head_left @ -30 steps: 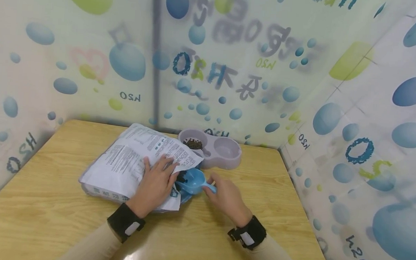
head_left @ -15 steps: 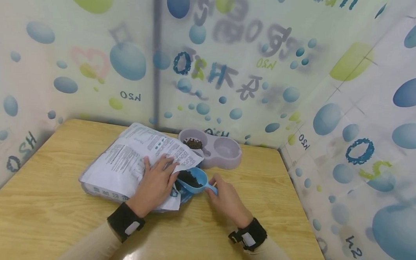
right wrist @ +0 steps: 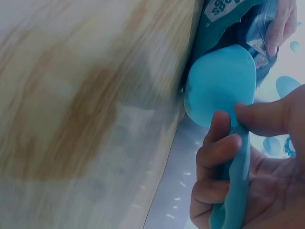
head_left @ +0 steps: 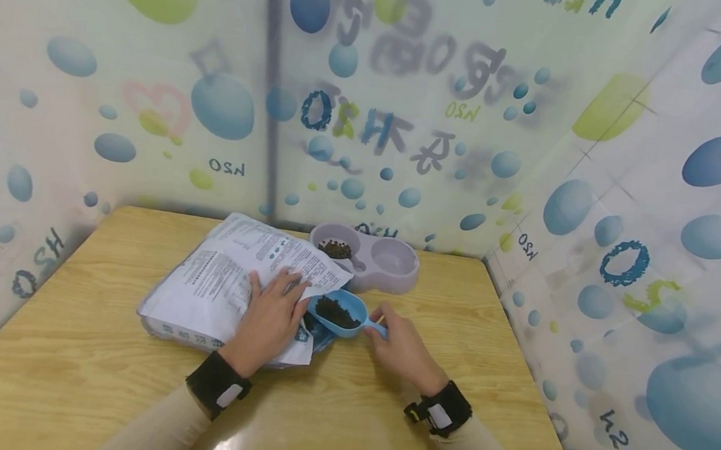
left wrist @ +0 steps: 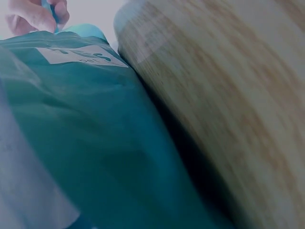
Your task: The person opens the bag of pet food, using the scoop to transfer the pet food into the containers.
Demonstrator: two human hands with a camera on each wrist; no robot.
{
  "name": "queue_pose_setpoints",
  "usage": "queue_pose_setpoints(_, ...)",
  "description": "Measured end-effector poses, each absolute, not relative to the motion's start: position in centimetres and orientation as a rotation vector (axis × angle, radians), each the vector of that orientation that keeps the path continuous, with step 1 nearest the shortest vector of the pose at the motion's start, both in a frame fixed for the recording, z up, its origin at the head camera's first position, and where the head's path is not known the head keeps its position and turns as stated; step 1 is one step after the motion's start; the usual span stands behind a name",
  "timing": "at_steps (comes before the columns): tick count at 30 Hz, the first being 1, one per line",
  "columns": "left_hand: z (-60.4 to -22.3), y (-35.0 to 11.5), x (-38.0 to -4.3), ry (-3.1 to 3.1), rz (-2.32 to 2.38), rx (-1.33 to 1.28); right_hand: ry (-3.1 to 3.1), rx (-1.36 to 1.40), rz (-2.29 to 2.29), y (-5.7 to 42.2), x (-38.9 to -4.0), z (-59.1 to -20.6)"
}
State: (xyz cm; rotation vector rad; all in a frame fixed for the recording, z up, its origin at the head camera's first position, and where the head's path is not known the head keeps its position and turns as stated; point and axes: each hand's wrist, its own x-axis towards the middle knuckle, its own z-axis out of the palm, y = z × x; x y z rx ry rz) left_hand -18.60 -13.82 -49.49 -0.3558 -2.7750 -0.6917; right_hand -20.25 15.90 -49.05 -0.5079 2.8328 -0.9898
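In the head view my left hand [head_left: 269, 325] rests with extended fingers on a large white printed bag [head_left: 223, 272], beside its open mouth. Its fingertips also show at the bag's edge in the right wrist view. The bag lies flat, and its teal side [left wrist: 105, 129] fills much of the left wrist view. My right hand [head_left: 400, 342] grips the handle of a light blue scoop [right wrist: 221, 86], fingers curled round it. Dark brown kibble [head_left: 336, 313] sits in the scoop's bowl, which is at the bag's mouth. The bag's inside is mostly hidden.
A pale purple double bowl [head_left: 406, 278] stands behind the bag's mouth, with brown kibble [head_left: 335, 249] in its left hollow. The wooden table [head_left: 471, 326] meets patterned curtain-like walls [head_left: 364, 150] at the back and sides.
My right hand has drawn the scoop back to the right, out of the bag's mouth, and the kibble in it now shows clearly. The left hand has stayed on the bag.
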Motion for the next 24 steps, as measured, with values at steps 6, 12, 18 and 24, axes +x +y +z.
queue_pose_setpoints(6,-49.5,-13.8,-18.6,-2.76,-0.688,-0.359,2.815,-0.509,-1.047,16.7,-20.2,-48.9)
queue_pose_setpoints(12,-49.6,-13.8,-18.6,-2.766,-0.685,-0.363,2.819,-0.513,-1.041,17.5,-20.1,-48.9)
queue_pose_setpoints(18,-49.7,-13.8,-18.6,-2.767,-0.69,-0.363,2.8,-0.503,-1.051,18.0,-19.9,-48.6)
queue_pose_setpoints(24,-49.7,-13.9,-18.6,-2.777,-0.684,-0.358,2.792,-0.508,-1.063,18.4,-19.9,-49.1)
